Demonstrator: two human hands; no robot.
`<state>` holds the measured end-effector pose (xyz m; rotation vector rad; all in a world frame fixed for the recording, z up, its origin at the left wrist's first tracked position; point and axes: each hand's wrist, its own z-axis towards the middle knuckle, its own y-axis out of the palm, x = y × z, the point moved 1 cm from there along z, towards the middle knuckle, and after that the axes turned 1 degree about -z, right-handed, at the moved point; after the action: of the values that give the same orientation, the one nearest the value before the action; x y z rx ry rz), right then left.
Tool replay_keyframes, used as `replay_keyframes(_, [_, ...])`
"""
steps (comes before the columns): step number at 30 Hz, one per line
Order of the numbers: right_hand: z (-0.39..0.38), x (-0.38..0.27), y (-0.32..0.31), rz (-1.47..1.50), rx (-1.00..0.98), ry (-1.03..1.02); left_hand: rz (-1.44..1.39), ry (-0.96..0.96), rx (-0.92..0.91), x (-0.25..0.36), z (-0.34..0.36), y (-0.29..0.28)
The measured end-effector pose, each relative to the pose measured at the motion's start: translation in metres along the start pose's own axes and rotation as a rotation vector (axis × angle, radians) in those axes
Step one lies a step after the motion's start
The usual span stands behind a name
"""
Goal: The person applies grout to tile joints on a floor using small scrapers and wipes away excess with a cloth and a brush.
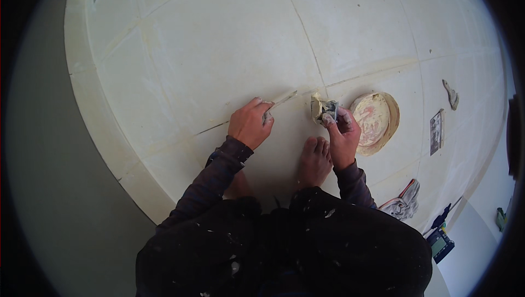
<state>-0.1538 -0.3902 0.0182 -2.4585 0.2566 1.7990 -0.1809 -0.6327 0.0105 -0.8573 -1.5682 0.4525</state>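
Observation:
My left hand (250,124) is closed round a thin flat scraper (285,98), whose blade points up and right over a tile joint. My right hand (344,134) pinches a dark, crumpled piece (325,109) caked with cream paste; its exact kind I cannot make out. Pale paste whitens the fingertips of this hand. Just right of it stands a shallow round tub (392,112), its rim crusted and cream paste spread inside. Both hands are above pale floor tiles (229,45), in front of my bare feet.
Dark joints cross the tiles, and a raised border (82,78) curves along the left. To the right lie a paint brush (451,96), a flat rectangular trowel-like plate (436,132) and a grey cloth (403,203). A dark device with a screen (439,243) sits at the lower right.

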Motion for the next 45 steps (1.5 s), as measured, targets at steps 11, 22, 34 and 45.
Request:
replay_keyframes(11, [0.004, 0.001, 0.004, -0.021, 0.004, -0.007, -0.025, -0.056, 0.002, 0.005, 0.001, 0.0])
replay_keyframes(22, [0.001, 0.001, 0.001, -0.039, 0.022, -0.019, -0.161, -0.211, 0.066, -0.009, 0.002, -0.014])
replay_keyframes(34, [0.0, 0.001, 0.002, -0.048, 0.029, -0.015, 0.051, 0.014, 0.106, -0.001, -0.004, 0.012])
replay_keyframes(45, [0.001, 0.004, -0.002, -0.005, 0.052, 0.003, 0.116, -0.1, 0.106, -0.002, 0.003, 0.023])
